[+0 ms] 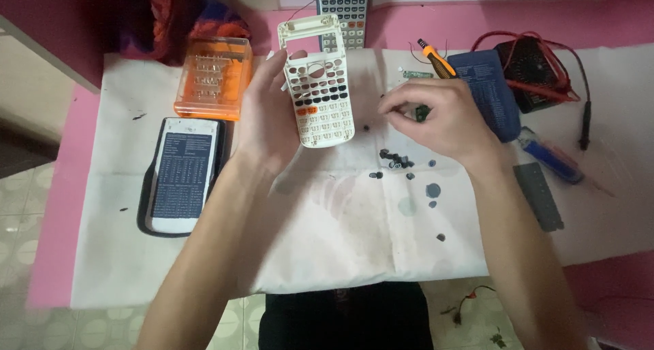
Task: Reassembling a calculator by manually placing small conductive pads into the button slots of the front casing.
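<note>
label 1: white-framed rectangular sheet of dark blue with pale print, sitting inside the black slide cover [182, 176], lying left of the white cloth's [340, 234] middle | label 2: blue printed panel on the dark blue cover [492, 91], lying at the cloth's upper right | package: clear orange plastic box [214, 77], resting on the cloth's upper left

1 view only, head-worn camera, looking steeply down over the person's forearms onto a pink table [61, 186] covered by a white cloth [340, 234]. Lens is sitting close: both hands are filling the upper middle of the frame, left hand [269, 115] and right hand [436, 118] at about arm's length. The near table edge is running along the bottom, with tiled floor [41, 323] showing below and at left. The far edge is getting cropped at the top. No 2nd view is sharing the scene.
</note>
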